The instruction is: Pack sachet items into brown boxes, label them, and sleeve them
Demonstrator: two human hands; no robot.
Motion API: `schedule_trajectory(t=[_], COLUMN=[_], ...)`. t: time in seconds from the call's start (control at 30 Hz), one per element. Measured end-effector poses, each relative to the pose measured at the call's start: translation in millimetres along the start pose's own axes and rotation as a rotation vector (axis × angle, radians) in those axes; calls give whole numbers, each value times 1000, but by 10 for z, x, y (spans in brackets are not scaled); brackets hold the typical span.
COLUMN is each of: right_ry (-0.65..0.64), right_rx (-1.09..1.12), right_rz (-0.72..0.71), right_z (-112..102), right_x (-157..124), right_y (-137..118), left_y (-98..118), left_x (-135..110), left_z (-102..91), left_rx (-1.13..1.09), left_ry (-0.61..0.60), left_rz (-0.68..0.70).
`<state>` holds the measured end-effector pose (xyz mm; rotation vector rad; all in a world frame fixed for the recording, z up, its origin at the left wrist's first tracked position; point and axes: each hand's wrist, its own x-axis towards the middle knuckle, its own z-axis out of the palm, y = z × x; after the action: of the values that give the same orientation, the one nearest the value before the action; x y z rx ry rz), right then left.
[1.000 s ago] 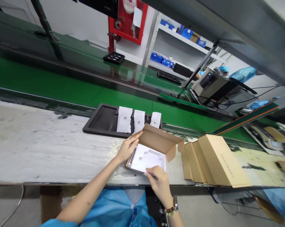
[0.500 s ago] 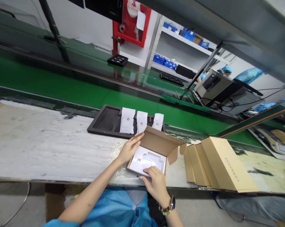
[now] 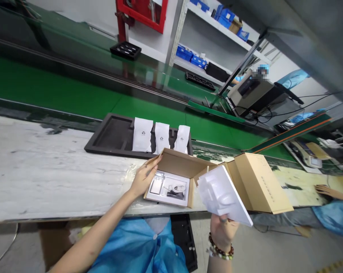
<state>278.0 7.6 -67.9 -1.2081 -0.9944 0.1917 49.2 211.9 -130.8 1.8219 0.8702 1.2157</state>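
My left hand [image 3: 144, 177] grips the upper left edge of an open cardboard box [image 3: 175, 162], thumb inside the raised lid. A lower white tray [image 3: 163, 198] shows in the box, holding a pale flat piece [image 3: 158, 184], a coiled white cable [image 3: 179, 188] and a black item [image 3: 174, 195] too small to name. To the right of the box, my right hand [image 3: 224, 227] is closed on a white molded plastic insert [image 3: 221, 191], lifted and tilted. Part of its fingers is hidden behind the insert.
Behind the box lies a black foam tray [image 3: 111, 132] with three white pouches [image 3: 143, 134]. Several folded cardboard boxes [image 3: 263, 184] stand at the right. A green conveyor [image 3: 148, 110] runs along the back. Another person's hand [image 3: 324, 189] rests on the bench far right.
My right hand has lifted the white insert out of the box and carried it right, uncovering the tray below. My left hand has stayed on the box.
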Motion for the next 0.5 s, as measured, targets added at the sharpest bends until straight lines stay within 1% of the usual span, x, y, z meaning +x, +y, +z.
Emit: schedule_trajectory(t=[0.07,0.13,0.17,0.2,0.27,0.3,0.33,0.37,0.4,0.5], right_ry=[-45,-128,-201,-303,-527,-618,-676,-696,-690,-704], right_rx=[-16,-22,-32,-78,-259,-370,-472,-546,-582,-636], right_rz=[-30,-58,-71,-100,-179,-219,-248,-261,-252,-217], right_z=[-11,39,93,166,351,450,543,623,684,748], right_x=[-33,-68,-89,-115,-190,-236,-284,-331,-371,-437], right_y=[-32,-38,-29,-11,57,103,154,205,252,343], left_y=[-16,-25,-28,-29,-33,-36,-40,-45,-50,-58], left_x=[-6,-4,-1,2,5,4,3,1,-1,9], left_z=[-2,0,3,5,9,9,7,5,1,-5], left_rx=[8,18,24,30,39,42,42,40,37,19], left_ry=[2,-4,-9,-14,-20,-18,-15,-13,-12,-28], left_rz=[-6,-17,-23,-29,-40,-45,-48,-50,-50,-46])
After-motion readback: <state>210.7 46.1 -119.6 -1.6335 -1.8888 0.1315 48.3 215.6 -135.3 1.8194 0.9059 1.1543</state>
